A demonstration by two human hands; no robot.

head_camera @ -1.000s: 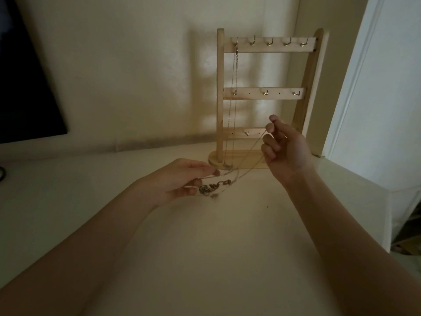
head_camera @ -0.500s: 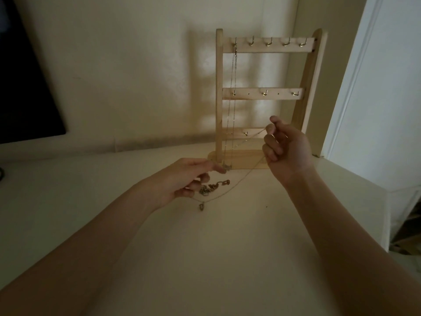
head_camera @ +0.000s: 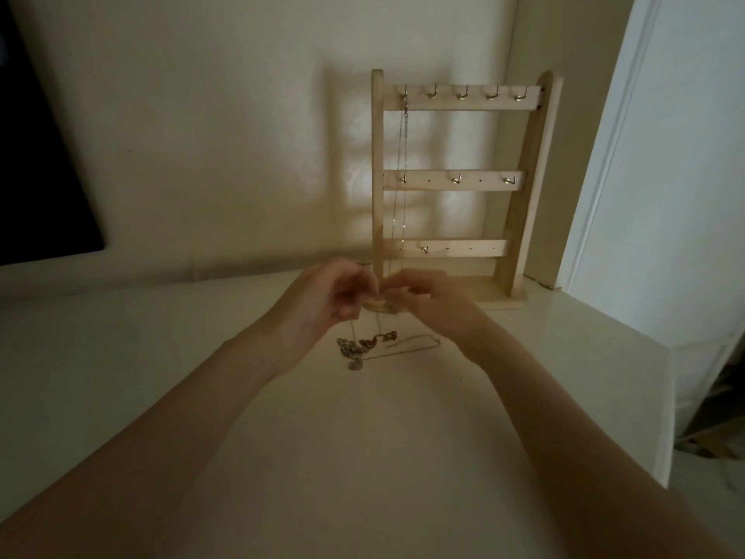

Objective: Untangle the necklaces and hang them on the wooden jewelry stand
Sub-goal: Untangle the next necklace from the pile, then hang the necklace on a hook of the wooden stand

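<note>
Your two hands meet in front of you, raised a little above the white tabletop (head_camera: 282, 437); both forearms reach in from the lower corners and converge, wrists bent slightly inward. Your left hand (head_camera: 326, 294) has its fingers curled, fingertips turned toward the right hand, pinching a fine chain that drops straight down from it; your right hand (head_camera: 427, 300) faces it with fingers curled and thumb and forefinger drawn together at the same spot, apparently pinching the same thin chain, though the contact itself is too small and dim to see clearly. The fingertips of the two hands lie just beside each other, nearly touching.

Directly below your hands the tangled necklaces (head_camera: 363, 346) lie in a small heap on the tabletop, thin strands rising from it to your fingers; a loose loop of chain trails out under your right wrist; a small pendant (head_camera: 354, 364) lies at the near edge of the heap.

Just beyond your hands stands the wooden jewelry stand (head_camera: 463, 183), its base partly hidden behind your fingers; one hung necklace (head_camera: 399, 195) drops from the hook nearest your left hand's side, down toward your fingertips.
</note>
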